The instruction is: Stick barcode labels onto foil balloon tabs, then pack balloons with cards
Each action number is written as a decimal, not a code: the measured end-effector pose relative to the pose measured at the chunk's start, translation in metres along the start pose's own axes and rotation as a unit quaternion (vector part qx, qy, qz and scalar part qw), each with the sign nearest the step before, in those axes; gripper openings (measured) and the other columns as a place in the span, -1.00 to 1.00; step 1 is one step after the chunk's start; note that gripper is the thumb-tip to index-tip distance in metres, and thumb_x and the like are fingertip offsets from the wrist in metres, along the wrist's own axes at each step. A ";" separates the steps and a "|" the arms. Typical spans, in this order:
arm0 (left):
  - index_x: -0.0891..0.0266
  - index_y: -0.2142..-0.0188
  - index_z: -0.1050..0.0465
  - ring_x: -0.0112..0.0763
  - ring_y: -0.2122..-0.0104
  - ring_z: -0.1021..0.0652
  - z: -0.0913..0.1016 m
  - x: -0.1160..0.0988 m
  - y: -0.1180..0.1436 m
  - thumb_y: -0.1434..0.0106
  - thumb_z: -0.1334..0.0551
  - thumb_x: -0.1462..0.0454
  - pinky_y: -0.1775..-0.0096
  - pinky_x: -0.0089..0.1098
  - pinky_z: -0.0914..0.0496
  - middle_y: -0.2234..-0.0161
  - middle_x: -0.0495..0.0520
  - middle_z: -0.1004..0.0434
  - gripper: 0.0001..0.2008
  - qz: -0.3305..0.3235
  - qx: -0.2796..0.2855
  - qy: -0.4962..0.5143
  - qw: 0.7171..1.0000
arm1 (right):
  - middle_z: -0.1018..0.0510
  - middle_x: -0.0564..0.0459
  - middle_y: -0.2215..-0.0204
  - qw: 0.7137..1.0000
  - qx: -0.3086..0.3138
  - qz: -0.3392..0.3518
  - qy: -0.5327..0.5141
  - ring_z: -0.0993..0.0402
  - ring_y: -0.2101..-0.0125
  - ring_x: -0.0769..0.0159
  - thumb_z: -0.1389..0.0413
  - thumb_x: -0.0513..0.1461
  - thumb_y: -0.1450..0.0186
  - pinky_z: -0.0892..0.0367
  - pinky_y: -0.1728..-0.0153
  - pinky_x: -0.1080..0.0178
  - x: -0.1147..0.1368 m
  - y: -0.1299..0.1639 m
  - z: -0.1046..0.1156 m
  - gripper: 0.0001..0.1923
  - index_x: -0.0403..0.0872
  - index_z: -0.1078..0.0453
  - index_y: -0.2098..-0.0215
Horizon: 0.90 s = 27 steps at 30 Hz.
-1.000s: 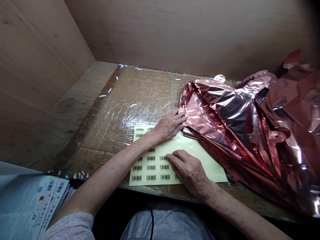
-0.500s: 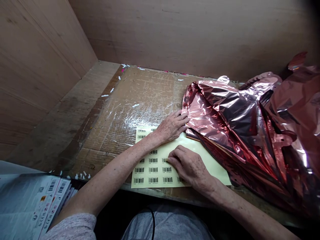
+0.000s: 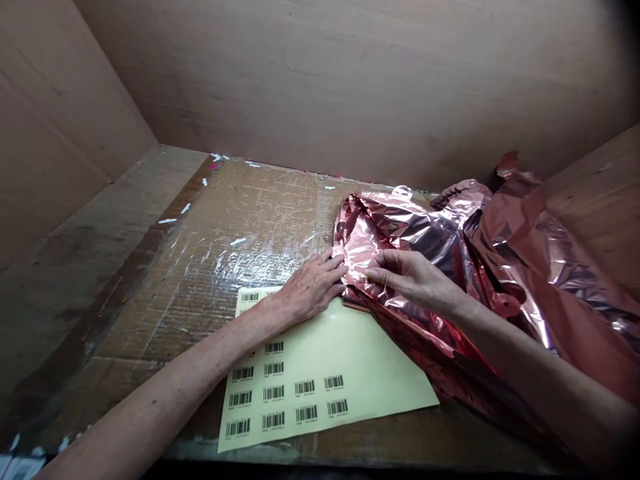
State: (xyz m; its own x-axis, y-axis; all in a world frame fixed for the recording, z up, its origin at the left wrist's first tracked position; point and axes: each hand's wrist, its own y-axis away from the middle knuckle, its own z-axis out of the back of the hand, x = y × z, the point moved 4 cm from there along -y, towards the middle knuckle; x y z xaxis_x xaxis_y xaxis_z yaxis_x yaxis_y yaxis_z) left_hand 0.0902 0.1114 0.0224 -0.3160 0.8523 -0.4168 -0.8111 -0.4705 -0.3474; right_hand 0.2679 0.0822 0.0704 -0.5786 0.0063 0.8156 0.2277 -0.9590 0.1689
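My left hand lies flat with fingers stretched, its fingertips on the left edge of the pink foil balloons, which lie flat and overlapping. Thumb and forefinger of my right hand pinch a small barcode sticker, low against the foil just right of my left fingertips; the fingers partly cover it. Under my left wrist is the pale yellow sheet of barcode stickers, its right part bare backing. Some stickers on it are hidden by my left arm, and the foil overlaps its upper right edge.
Tape-covered cardboard lines the table top, with white scraps along its left and back edges. A wooden back wall and side panels close in the work space. Printed packaging shows at the bottom left corner.
My right hand has gone from the sticker sheet up to the foil, bringing a sticker lifted off the sheet. My left hand stays at the foil's edge. The camera view has shifted.
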 end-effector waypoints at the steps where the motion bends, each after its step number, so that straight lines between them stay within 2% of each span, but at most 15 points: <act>1: 0.22 -0.03 -0.38 -0.13 -0.16 -0.36 0.000 0.000 0.000 -0.44 -0.08 0.28 -0.17 -0.06 -0.33 -0.07 0.18 -0.44 -0.77 0.004 0.003 -0.005 1.000 | -0.50 0.05 0.52 1.000 0.004 -0.008 0.010 -0.38 0.53 0.39 -0.17 0.07 -0.29 -0.27 0.52 0.34 -0.005 -0.008 0.007 -0.59 -0.12 -0.40 0.39; 4: 0.23 -0.01 -0.38 -0.17 -0.16 -0.38 -0.002 0.000 0.004 -0.46 -0.04 0.31 -0.17 -0.10 -0.34 -0.08 0.17 -0.45 -0.79 0.014 -0.004 -0.019 1.000 | -0.50 0.05 0.55 0.998 0.022 -0.014 0.050 -0.38 0.56 0.40 -0.17 0.08 -0.28 -0.25 0.55 0.34 -0.016 -0.027 0.019 -0.58 -0.13 -0.40 0.40; 8: 0.30 -0.02 -0.38 -0.10 -0.20 -0.36 -0.006 0.001 0.008 -0.46 -0.03 0.35 -0.19 -0.06 -0.32 -0.11 0.21 -0.45 -0.77 0.010 -0.018 -0.041 0.999 | -0.51 0.05 0.57 0.994 0.034 -0.015 0.103 -0.39 0.56 0.38 -0.18 0.08 -0.26 -0.22 0.55 0.35 -0.024 -0.041 0.020 -0.57 -0.13 -0.40 0.46; 15: 0.33 -0.04 -0.37 -0.05 -0.23 -0.35 -0.007 0.001 0.009 -0.44 0.01 0.39 -0.16 0.01 -0.36 -0.13 0.26 -0.45 -0.73 0.005 -0.023 -0.060 0.998 | -0.54 0.07 0.56 0.993 0.100 -0.053 0.042 -0.46 0.57 0.36 -0.15 0.05 -0.29 -0.30 0.56 0.34 -0.031 -0.046 0.013 -0.62 -0.11 -0.41 0.39; 18: 0.34 -0.05 -0.37 -0.04 -0.23 -0.35 -0.007 0.001 0.009 -0.44 -0.01 0.39 -0.18 0.01 -0.34 -0.13 0.27 -0.44 -0.73 0.003 -0.027 -0.061 0.998 | -0.55 0.06 0.55 0.992 0.102 -0.072 0.036 -0.48 0.55 0.35 -0.15 0.02 -0.29 -0.32 0.54 0.34 -0.034 -0.046 0.013 -0.66 -0.11 -0.43 0.37; 21: 0.34 -0.05 -0.37 -0.05 -0.24 -0.34 -0.008 0.002 0.010 -0.44 -0.02 0.38 -0.18 -0.01 -0.34 -0.13 0.26 -0.45 -0.73 0.003 -0.032 -0.061 0.998 | -0.55 0.07 0.55 0.992 0.098 -0.060 0.059 -0.47 0.54 0.36 -0.14 -0.01 -0.30 -0.31 0.52 0.34 -0.034 -0.047 0.013 -0.67 -0.10 -0.43 0.39; 24: 0.37 -0.14 -0.30 -0.09 -0.24 -0.34 -0.008 0.001 0.010 -0.43 -0.02 0.38 -0.20 -0.03 -0.33 -0.13 0.27 -0.44 -0.68 0.007 -0.040 -0.065 0.997 | -0.56 0.08 0.54 0.989 0.080 -0.054 0.115 -0.47 0.53 0.36 -0.14 -0.03 -0.31 -0.29 0.49 0.35 -0.032 -0.050 0.014 -0.70 -0.10 -0.44 0.40; 27: 0.38 -0.19 -0.26 -0.05 -0.25 -0.31 -0.011 -0.002 0.009 -0.36 -0.05 0.48 -0.21 -0.01 -0.30 -0.17 0.28 -0.40 -0.58 0.006 -0.015 -0.084 0.996 | -0.56 0.08 0.52 0.977 0.067 -0.047 0.197 -0.45 0.50 0.37 -0.13 -0.09 -0.34 -0.25 0.45 0.34 -0.023 -0.051 0.012 -0.74 -0.10 -0.44 0.40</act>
State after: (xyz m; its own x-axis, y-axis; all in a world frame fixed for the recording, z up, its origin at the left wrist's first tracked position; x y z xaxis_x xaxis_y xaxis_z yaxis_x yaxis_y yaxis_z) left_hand 0.0891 0.1032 0.0104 -0.4053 0.8715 -0.2760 -0.7923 -0.4855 -0.3695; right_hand 0.2787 0.1343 0.0499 -0.8525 -0.0425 0.5210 0.2439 -0.9139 0.3245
